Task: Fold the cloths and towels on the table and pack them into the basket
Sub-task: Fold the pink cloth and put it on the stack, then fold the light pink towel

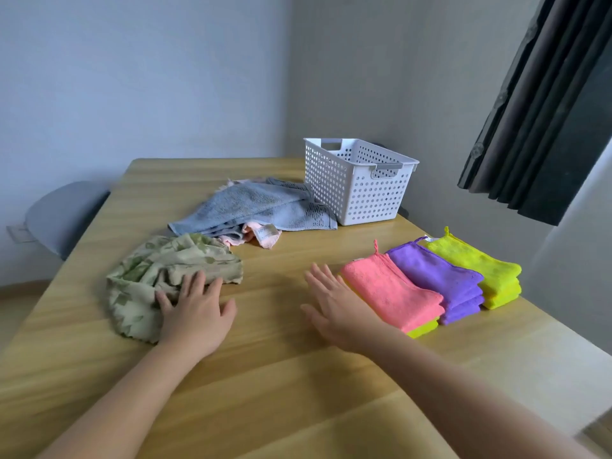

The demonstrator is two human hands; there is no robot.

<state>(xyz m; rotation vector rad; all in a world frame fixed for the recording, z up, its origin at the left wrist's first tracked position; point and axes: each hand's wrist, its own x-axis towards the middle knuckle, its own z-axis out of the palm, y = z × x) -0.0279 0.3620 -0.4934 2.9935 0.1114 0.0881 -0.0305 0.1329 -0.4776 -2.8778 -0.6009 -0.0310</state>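
Pressing flat, ungripping left hand [195, 306] on crumpled green leaf-print cloth [165, 273], bunched toward 11 o'clock, long axis 7-to-1, nearer than open, empty right hand [334, 303] just beside pink folded cloth [390, 293] at 3, with white basket [357, 183] at 1 on bench [281, 376].

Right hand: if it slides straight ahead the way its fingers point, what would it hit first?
The right hand would cross bare wooden table, then probably meet the near edge of the crumpled grey-blue terry towel, beside the pale pink cloth peeking out beneath it.
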